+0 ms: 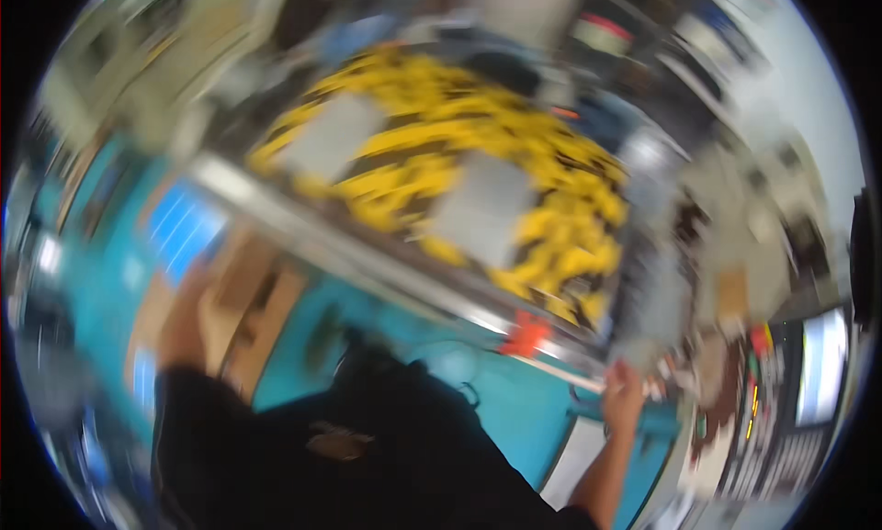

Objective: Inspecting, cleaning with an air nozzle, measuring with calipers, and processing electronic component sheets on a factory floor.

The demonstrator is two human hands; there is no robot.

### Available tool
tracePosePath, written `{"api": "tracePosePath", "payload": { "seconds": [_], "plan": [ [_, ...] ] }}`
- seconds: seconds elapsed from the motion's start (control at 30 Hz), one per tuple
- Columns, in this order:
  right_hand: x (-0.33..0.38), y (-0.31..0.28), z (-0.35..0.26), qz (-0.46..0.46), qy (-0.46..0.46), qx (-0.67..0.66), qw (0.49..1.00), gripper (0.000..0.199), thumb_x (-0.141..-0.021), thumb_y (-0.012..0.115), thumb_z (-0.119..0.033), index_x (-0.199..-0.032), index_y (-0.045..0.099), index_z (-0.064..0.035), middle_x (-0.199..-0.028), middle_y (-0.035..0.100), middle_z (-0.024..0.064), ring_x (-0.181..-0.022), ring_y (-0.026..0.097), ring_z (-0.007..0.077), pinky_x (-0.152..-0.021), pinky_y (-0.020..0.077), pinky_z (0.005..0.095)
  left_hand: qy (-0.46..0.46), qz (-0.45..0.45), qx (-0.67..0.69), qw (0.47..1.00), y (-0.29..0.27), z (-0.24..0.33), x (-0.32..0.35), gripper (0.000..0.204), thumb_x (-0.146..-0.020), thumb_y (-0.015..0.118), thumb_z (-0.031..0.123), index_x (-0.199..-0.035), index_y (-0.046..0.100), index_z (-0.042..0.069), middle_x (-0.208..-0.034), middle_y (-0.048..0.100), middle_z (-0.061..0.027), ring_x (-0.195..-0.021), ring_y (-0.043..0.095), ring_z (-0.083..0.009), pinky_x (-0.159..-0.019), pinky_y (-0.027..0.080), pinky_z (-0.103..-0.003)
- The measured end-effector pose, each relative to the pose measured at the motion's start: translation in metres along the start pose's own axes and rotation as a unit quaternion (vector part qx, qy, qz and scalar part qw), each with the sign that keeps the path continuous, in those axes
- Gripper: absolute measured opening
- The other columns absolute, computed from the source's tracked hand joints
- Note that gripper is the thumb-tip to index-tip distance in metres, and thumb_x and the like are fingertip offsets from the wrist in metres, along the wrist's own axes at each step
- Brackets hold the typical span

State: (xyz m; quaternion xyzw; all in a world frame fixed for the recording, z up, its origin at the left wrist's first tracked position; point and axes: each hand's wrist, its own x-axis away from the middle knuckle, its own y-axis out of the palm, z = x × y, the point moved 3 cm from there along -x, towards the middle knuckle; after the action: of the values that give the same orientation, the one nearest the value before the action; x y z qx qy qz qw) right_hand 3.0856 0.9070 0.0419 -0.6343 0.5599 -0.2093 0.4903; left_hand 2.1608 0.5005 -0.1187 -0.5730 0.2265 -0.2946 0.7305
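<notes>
The view is strongly smeared by motion. My right hand is closed around the end of a thin pale stick. An orange-red block shows at the stick's other end, against the metal front edge of the machine bed; its exact kind is too blurred to tell. My left hand reaches out at the left, beside a brown cardboard box and a blue panel. Its fingers are smeared, so whether it touches or holds anything cannot be made out.
Ahead lies a machine bed with yellow-and-black striped covering and two grey plates. A silver rail runs along its front. At the right stands a control panel with a lit screen. The floor is teal.
</notes>
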Motion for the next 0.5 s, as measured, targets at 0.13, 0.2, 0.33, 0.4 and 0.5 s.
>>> {"api": "tracePosePath", "payload": {
  "seconds": [0.13,0.2,0.33,0.4,0.5],
  "plan": [
    [0.01,0.133,-0.169,-0.181,0.005,-0.192,0.965,0.038,-0.09,0.066,-0.015,-0.124,0.059,-0.0021,-0.099,0.067,0.012,-0.088,0.065,0.0181,-0.077,0.0502,0.0307,-0.141,0.008,-0.021,0.99,0.001,0.02,0.044,0.068,-0.079,0.066,0.036,-0.138,0.049,0.007,-0.136,0.052,-0.0248,-0.126,0.05,-0.0398,-0.106,0.04,-0.046],
    [0.012,0.162,-0.2,-0.14,0.056,-0.232,0.961,0.036,-0.089,0.068,-0.014,-0.122,0.06,-0.0019,-0.098,0.067,0.0106,-0.082,0.064,0.0156,-0.07,0.0498,0.03,-0.24,0.039,0.038,0.969,-0.018,0.027,0.069,0.058,-0.08,0.065,0.031,-0.133,0.052,0.011,-0.128,0.058,-0.0223,-0.117,0.055,-0.0434,-0.097,0.047,-0.048],
    [-0.013,0.183,-0.216,-0.177,-0.009,-0.186,0.966,0.039,-0.087,0.065,-0.011,-0.123,0.057,0.002,-0.112,0.067,0.0125,-0.067,0.059,0.0187,-0.064,0.0498,0.0291,-0.373,0.127,0.033,0.919,-0.042,-0.025,0.104,0.069,-0.08,0.07,0.039,-0.136,0.045,0.008,-0.129,0.054,-0.0286,-0.115,0.057,-0.0406,-0.097,0.047,-0.049],
    [-0.029,0.204,-0.226,-0.127,-0.034,-0.247,0.96,0.035,-0.091,0.062,-0.014,-0.122,0.056,0.0026,-0.106,0.067,0.0112,-0.068,0.059,0.0166,-0.063,0.0493,0.0279,-0.399,0.172,0.095,0.896,-0.012,-0.102,0.099,0.07,-0.079,0.073,0.039,-0.134,0.046,0.007,-0.118,0.059,-0.0265,-0.106,0.062,-0.0353,-0.088,0.051,-0.047],
    [-0.031,0.206,-0.302,-0.052,0.026,-0.359,0.932,0.032,-0.095,0.057,-0.016,-0.121,0.055,0.0033,-0.101,0.066,0.0081,-0.07,0.059,0.0148,-0.06,0.049,0.0273,-0.436,0.097,0.297,0.844,-0.005,-0.109,0.078,0.061,-0.081,0.075,0.036,-0.126,0.05,0.004,-0.1,0.064,-0.0163,-0.088,0.065,-0.0229,-0.072,0.054,-0.04]
  ]
}}
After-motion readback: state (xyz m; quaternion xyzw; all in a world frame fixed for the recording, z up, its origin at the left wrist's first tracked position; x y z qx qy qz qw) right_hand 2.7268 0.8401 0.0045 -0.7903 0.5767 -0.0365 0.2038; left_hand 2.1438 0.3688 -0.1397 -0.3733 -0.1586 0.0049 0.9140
